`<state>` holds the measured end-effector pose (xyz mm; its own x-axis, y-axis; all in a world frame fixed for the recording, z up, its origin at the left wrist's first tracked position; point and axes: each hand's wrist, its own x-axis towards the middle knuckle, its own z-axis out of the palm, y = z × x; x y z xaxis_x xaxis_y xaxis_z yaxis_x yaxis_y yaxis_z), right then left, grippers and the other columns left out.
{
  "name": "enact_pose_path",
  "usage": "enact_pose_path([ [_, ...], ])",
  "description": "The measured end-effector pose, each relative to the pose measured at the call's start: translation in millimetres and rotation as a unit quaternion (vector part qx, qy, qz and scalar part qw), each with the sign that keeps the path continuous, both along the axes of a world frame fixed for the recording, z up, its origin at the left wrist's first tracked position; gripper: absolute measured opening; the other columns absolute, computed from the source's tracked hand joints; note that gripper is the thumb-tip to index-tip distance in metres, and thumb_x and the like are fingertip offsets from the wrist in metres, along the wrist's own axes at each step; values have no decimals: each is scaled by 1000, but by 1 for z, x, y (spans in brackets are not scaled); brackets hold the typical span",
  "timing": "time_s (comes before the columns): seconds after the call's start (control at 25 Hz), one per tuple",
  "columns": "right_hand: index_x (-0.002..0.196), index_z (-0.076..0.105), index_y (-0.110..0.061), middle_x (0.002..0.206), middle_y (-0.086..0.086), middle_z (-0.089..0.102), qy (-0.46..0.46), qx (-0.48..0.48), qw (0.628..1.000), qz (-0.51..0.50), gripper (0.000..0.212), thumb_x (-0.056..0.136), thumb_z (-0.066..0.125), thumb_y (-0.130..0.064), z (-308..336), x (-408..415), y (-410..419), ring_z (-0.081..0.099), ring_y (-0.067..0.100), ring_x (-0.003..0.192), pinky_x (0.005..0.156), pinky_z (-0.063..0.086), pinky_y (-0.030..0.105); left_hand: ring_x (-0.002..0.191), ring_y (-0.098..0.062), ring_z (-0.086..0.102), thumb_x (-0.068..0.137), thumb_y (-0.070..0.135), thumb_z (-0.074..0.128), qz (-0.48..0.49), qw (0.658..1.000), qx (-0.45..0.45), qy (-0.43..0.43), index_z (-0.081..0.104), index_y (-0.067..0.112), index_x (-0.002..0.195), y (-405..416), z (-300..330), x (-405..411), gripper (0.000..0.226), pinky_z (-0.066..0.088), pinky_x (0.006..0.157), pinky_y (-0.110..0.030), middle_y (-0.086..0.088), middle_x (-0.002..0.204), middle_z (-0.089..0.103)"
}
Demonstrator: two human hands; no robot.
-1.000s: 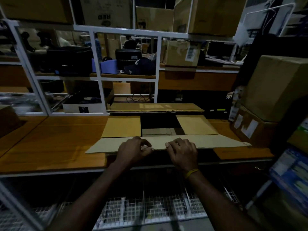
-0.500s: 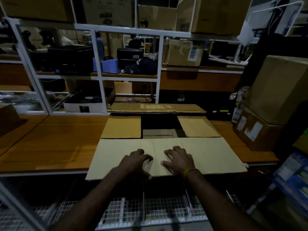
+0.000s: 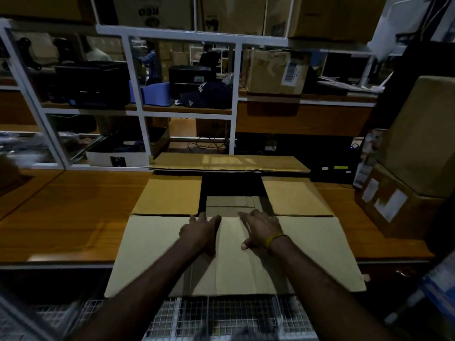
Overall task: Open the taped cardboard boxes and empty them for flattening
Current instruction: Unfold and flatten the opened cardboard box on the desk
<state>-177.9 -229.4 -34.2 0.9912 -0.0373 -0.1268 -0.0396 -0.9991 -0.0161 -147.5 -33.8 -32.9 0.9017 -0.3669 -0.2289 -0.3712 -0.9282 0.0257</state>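
Both my left hand [image 3: 200,231] and right hand [image 3: 262,228] lie flat, fingers straight, on the near flap [image 3: 320,252] of the open cardboard box [image 3: 172,195] on the wooden bench [image 3: 61,217]; looks light, stiff, creasable, best gripped at flap edges.

Open cardboard box [image 3: 231,207] on wooden bench [image 3: 61,217]; left hand [image 3: 200,232] and right hand [image 3: 261,230] press flat on near flap [image 3: 320,254], at 6 o'clock of the opening.
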Motion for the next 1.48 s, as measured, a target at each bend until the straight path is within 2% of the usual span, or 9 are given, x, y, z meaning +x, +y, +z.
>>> enact_pose_path([
  [0.12, 143, 40, -26, 144, 13, 43, -30, -32, 999, 31, 88, 69, 82, -49, -3, 13, -6, 38, 34, 133, 103, 40, 49, 123, -37, 43, 72, 37, 82, 25, 997, -19, -73, 32, 27, 143, -13, -9, 4, 87, 54, 78, -45, -14, 139, 36],
  [0.32, 136, 41, -23, 136, 9, 47, -92, -42, 994, 52, 77, 73, 79, -47, -22, 16, -8, 44, 30, 124, 92, 42, 46, 108, -34, 51, 86, 29, 65, 44, 979, -56, -193, 44, 25, 125, -22, -27, 10, 44, 43, 55, -33, -11, 122, 49],
  [0.56, 132, 44, -21, 128, 6, 52, -136, -12, 986, 92, 57, 84, 73, -33, -27, 19, -13, 50, 29, 114, 80, 47, 42, 87, -35, 58, 70, 22, 80, 54, 972, -72, -216, 57, 23, 109, -26, -39, 14, 46, 29, 41, -26, -9, 101, 59],
  [0.68, 129, 47, -20, 124, 5, 54, -146, 0, 985, 93, 53, 84, 73, -29, -28, 19, -14, 51, 28, 110, 77, 47, 40, 86, -32, 59, 66, 23, 83, 58, 972, -66, -218, 59, 23, 107, -27, -37, 14, 48, 26, 41, -24, -7, 98, 61],
  [0.84, 128, 47, -21, 124, 5, 53, -130, 2, 986, 105, 53, 83, 74, -31, -25, 23, -17, 51, 27, 110, 79, 47, 40, 92, -32, 59, 69, 25, 82, 65, 976, -64, -198, 55, 23, 113, -27, -40, 18, 52, 37, 43, -27, -6, 104, 61],
  [1.0, 127, 49, -25, 125, 4, 54, -84, 12, 989, 123, 61, 78, 74, -51, -13, 31, -27, 51, 28, 114, 83, 45, 40, 107, -32, 55, 81, 31, 72, 77, 985, -13, -153, 49, 19, 125, -32, -21, 21, 51, 52, 65, -37, -9, 120, 54],
  [1.12, 123, 57, -29, 120, 1, 59, -76, 39, 990, 115, 62, 77, 62, -70, -7, 30, -32, 54, 26, 112, 85, 45, 40, 109, -31, 55, 73, 35, 80, 70, 993, 35, -90, 46, 19, 128, -32, -2, 22, 66, 50, 75, -38, -9, 125, 52],
  [1.32, 92, 71, -24, 90, -2, 66, -128, 59, 984, 112, 70, 75, 42, -85, -11, 25, -32, 62, 22, 86, 73, 49, 34, 108, -33, 60, 69, 36, 83, 41, 996, 70, -30, 51, 18, 123, -32, 10, 22, 65, 45, 74, -37, -10, 122, 59],
  [1.48, 60, 53, -20, 64, -2, 57, -146, 78, 977, 135, 72, 77, 36, -87, -15, 22, -31, 55, 19, 63, 54, 39, 29, 111, -26, 61, 73, 43, 80, 25, 995, 90, 45, 58, 22, 121, -35, 23, 24, 57, 48, 82, -36, -5, 123, 63],
])
